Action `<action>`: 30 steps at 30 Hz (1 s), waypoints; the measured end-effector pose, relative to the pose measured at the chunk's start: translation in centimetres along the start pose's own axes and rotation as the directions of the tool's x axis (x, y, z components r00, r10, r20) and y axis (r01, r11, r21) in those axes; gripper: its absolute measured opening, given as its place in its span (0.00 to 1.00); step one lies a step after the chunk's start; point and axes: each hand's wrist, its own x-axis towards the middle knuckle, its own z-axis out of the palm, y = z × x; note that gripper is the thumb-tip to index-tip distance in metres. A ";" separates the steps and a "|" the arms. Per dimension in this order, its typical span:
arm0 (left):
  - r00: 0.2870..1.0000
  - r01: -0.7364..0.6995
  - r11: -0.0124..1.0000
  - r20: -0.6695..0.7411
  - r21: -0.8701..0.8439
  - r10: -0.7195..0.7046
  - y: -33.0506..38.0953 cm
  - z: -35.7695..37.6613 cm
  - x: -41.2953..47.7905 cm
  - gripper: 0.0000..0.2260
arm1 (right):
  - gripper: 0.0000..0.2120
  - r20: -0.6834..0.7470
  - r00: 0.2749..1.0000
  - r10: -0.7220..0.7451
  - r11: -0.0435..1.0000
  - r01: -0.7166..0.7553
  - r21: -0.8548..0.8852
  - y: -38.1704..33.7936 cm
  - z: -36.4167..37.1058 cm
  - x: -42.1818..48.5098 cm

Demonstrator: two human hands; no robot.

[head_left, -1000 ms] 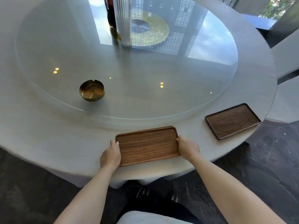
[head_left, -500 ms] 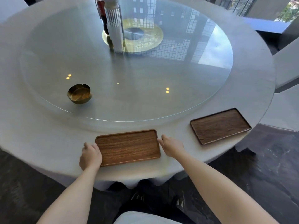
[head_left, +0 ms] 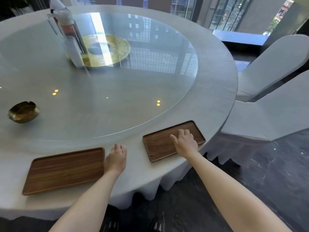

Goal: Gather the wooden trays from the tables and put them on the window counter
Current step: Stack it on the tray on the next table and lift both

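Two flat wooden trays lie near the front edge of the round table, which has a white cloth. The lighter tray is at the lower left. The darker tray is to its right, close to the table's rim. My right hand reaches over the darker tray, fingers spread above its right half, holding nothing. My left hand hovers over the cloth between the two trays, just past the lighter tray's right end, fingers loosely apart.
A glass turntable covers the table's middle, with a brass ashtray, a gold centre disc and a clear pitcher on it. Two white-covered chairs stand at the right. A window ledge runs behind them. The floor is dark stone.
Both hands have let go of the lighter tray, which stays on the table, and moved right. My right hand now reaches over the darker tray. The view has turned toward the window.
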 end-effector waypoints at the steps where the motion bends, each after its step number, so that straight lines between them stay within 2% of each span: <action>1: 1.000 -0.023 1.000 0.010 0.020 0.023 1.2 0.6 0.0 0.16 | 0.26 -0.009 1.000 0.025 1.000 -0.025 0.010 1.3 -0.5 0.6; 4: 0.999 -0.028 0.997 0.047 0.074 0.025 3.7 2.4 0.3 0.17 | 0.26 -0.016 0.995 0.099 0.994 -0.098 0.046 4.4 -1.5 2.2; 8: 0.994 0.040 0.991 0.096 0.129 -0.053 5.1 4.3 0.7 0.20 | 0.25 0.000 0.986 0.165 0.984 -0.165 0.060 7.1 -1.8 4.0; 18: 0.981 0.127 0.971 0.118 0.201 -0.153 7.8 6.2 0.9 0.23 | 0.23 0.034 0.971 0.238 0.967 -0.240 0.091 8.6 -0.9 6.2; 24: 0.987 0.115 0.979 0.089 0.168 -0.132 6.8 5.2 1.5 0.23 | 0.21 0.051 0.963 0.265 0.946 -0.270 0.180 9.0 -0.5 5.4; 30: 0.999 0.044 0.989 0.023 0.143 -0.048 4.0 1.3 2.6 0.22 | 0.20 0.046 0.975 0.217 0.932 -0.220 0.288 5.9 -0.8 4.0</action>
